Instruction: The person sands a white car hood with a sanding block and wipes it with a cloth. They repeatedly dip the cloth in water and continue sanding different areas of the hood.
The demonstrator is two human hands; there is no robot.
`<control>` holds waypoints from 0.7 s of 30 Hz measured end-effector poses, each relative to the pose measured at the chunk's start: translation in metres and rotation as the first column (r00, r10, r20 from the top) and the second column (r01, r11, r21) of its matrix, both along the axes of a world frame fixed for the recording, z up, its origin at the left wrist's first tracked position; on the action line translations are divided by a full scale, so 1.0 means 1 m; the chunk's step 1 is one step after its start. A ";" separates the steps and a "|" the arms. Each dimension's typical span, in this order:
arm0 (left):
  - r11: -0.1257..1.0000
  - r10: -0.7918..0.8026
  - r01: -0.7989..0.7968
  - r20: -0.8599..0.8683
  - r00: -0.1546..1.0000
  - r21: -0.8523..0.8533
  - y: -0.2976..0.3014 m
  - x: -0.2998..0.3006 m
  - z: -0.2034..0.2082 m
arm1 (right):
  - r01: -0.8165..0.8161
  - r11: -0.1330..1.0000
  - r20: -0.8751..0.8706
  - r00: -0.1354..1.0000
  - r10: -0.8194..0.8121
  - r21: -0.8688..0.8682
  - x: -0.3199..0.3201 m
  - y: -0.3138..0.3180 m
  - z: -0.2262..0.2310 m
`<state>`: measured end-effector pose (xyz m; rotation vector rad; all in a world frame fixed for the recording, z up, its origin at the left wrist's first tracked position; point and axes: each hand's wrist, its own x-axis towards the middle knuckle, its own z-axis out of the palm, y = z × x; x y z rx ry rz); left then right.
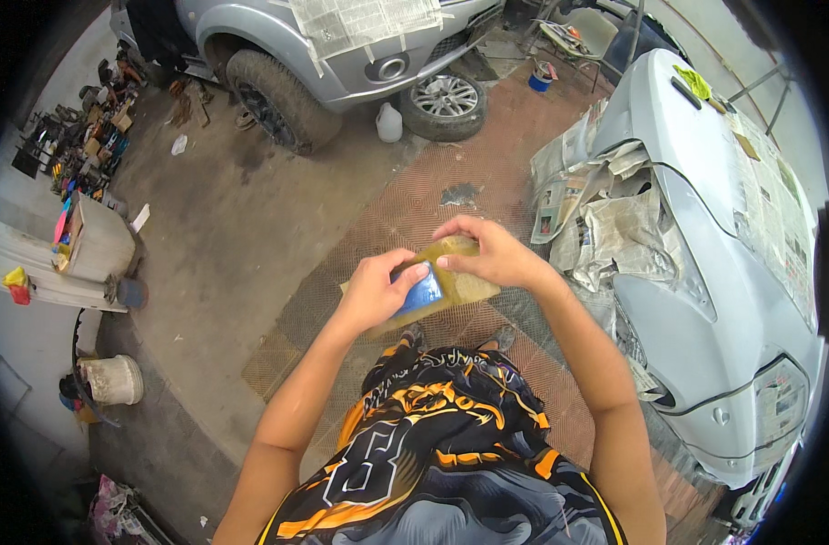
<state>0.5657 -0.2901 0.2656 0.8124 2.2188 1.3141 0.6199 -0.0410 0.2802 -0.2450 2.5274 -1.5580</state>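
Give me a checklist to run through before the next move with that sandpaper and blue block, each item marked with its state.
1. Left hand grips the blue block: ok, thumb and fingers are on it.
2. Right hand holds the sandpaper sheet: ok, fingers pinch its top edge.
3. Sheet wrapped snugly round the block: not ok, part of the block is bare.
4. Grit side faces outward: cannot tell.
5. Newspaper masking covers the silver car's headlight area: ok, though crumpled.
6. Footing on the patterned floor mat: ok, shoes rest on it.
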 end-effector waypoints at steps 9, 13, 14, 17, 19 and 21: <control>0.938 0.260 -0.279 0.117 0.959 0.204 -0.001 -0.019 -0.019 | 0.538 0.511 0.502 0.836 -0.222 -0.671 0.027 -0.048 -0.036; 0.908 0.337 -0.353 0.107 0.935 0.225 0.013 -0.014 -0.027 | 0.526 0.417 0.495 0.848 -0.190 -0.741 0.031 -0.079 -0.050; 0.905 0.359 -0.365 0.067 0.931 0.218 0.018 -0.012 -0.028 | 0.558 0.396 0.501 0.830 -0.246 -0.729 0.030 -0.083 -0.050; 0.889 0.412 -0.389 -0.051 0.910 0.243 0.039 -0.008 -0.031 | 0.626 0.329 0.493 0.770 -0.405 -0.707 0.026 -0.087 -0.048; 0.870 0.423 -0.397 -0.029 0.906 0.291 0.052 -0.006 -0.049 | 0.638 0.297 0.453 0.738 -0.500 -0.710 0.024 -0.081 -0.049; 0.856 0.411 -0.414 0.078 0.908 0.310 0.070 0.000 -0.051 | 0.633 0.323 0.374 0.716 -0.590 -0.703 0.023 -0.070 -0.053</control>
